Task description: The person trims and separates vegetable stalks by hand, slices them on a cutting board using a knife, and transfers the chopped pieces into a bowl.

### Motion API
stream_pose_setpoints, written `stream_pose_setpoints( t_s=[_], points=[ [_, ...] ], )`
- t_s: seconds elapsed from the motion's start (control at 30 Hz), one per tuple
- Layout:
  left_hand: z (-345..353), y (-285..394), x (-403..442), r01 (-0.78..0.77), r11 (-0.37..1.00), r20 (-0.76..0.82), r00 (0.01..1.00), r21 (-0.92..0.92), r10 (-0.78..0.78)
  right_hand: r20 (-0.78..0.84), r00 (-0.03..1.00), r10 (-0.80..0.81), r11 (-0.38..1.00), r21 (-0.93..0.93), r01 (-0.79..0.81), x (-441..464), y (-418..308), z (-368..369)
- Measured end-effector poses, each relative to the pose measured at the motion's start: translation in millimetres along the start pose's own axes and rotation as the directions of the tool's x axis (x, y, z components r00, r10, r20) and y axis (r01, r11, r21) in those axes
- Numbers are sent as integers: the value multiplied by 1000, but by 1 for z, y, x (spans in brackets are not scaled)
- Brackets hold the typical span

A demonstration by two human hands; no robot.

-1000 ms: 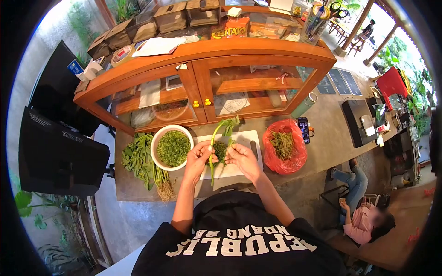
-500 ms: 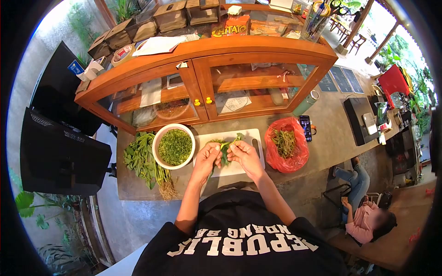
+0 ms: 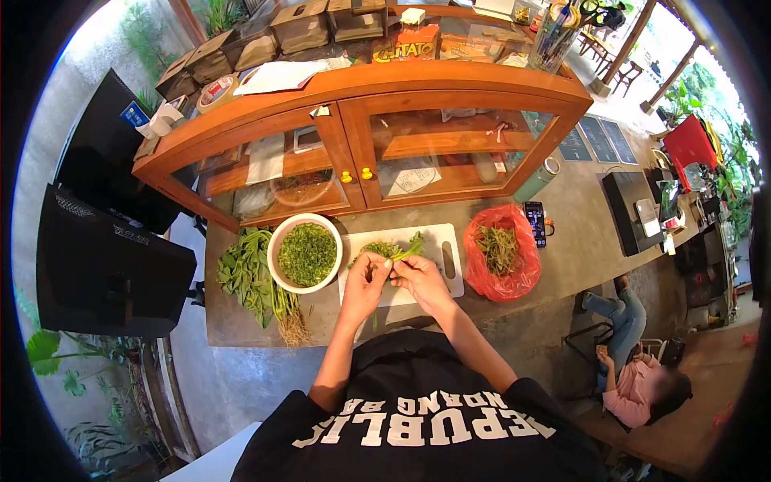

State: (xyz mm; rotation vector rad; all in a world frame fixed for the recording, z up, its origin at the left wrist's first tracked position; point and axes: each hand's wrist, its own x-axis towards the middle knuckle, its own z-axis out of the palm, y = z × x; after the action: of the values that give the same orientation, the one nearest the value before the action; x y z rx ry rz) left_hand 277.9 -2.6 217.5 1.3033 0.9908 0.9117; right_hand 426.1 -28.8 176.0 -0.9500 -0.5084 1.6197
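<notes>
Leafy green stem [image 3: 411,248] was pinched in the fingers of both the left hand [image 3: 364,289] and the right hand [image 3: 426,284], over the white cutting board [image 3: 439,234]. Its long axis slanted forward and rightward, leafy end nearer the right hand; both forearms reached forward, converging.

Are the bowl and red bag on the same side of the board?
No, the bowl sits left of the board, the red bag right.

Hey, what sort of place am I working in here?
Possibly a small café or eatery, though no sign confirms it: a glass-fronted wooden cabinet stands on the counter, an orange snack packet rests on top, and dark panels resembling menu boards lie nearby.
</notes>
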Motion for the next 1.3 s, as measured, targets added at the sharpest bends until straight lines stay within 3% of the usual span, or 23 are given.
stream_pose_setpoints(
  t_s=[0.13,0.2,0.33,0.37,0.43,0.5,0.57,0.63,0.7,0.73,0.8,0.9,0.97,1.07,1.17,1.23,1.3],
  points=[
    [3,-2,-1,-51,993,-81,995,103,60,-31,999,-16,996,91,18,-3,-1,6],
    [2,0,-1,-34,967,-76,996,254,55,-16,998,-56,991,120,57,-4,-2,7],
    [3,1,0,-76,962,-55,994,263,93,65,992,-111,977,188,97,-2,-4,6],
    [3,3,-1,-28,971,-58,997,238,43,64,992,-112,977,188,98,-2,-4,6],
    [2,3,-2,21,977,-60,998,214,-8,79,991,-107,984,151,95,-2,-4,5],
    [1,-3,-1,-78,952,-37,995,295,92,76,992,-103,987,128,93,-1,-2,4],
    [0,-4,-2,-55,955,-31,997,292,67,72,993,-99,990,104,91,1,2,2],
    [3,2,-3,-32,956,-26,999,290,41,-12,993,-117,993,-36,116,3,6,3],
    [10,10,-5,-142,921,-124,972,362,198,-54,990,-128,990,-59,125,3,9,7],
    [12,10,-3,-142,921,-123,972,363,198,-95,986,-140,988,-82,132,2,9,9],
    [13,8,2,-365,827,-89,893,429,440,-87,986,-144,985,-109,135,1,7,12],
    [11,5,3,-370,825,-142,874,427,465,-41,991,-127,977,-178,117,3,7,9],
    [10,5,2,-313,868,-184,896,386,405,-8,994,-106,970,-220,102,4,7,4],
    [3,5,4,-231,903,-225,919,362,324,-70,991,-115,986,-130,105,1,1,6],
    [0,0,6,-183,899,-226,930,397,289,-40,995,-94,993,74,97,1,-4,1],
    [1,-7,5,-35,999,-224,974,20,39,-30,994,-108,990,91,111,2,-7,-1],
    [-3,-17,5,-10,999,-142,990,-35,5,-23,992,-122,986,110,124,1,-7,-1]
  ],
)
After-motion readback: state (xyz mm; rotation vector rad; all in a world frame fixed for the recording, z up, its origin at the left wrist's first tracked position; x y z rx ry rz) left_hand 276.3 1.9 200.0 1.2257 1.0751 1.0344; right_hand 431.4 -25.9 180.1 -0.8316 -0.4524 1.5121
